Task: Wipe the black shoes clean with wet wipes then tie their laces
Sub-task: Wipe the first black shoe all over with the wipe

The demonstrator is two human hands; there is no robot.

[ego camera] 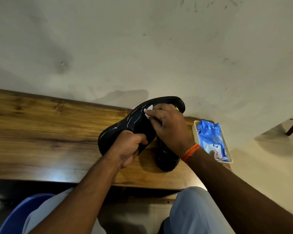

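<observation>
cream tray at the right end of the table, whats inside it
The cream tray holds a blue wet wipes pack. Whatever lies under the pack is covered.

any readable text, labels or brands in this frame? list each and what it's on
Wipes pack: white print at its left edge and lower right, too small and blurred to read.
Held shoe: white streaks only, no lettering.
Second shoe on the table: no text visible.
Nothing else carries writing.
</observation>
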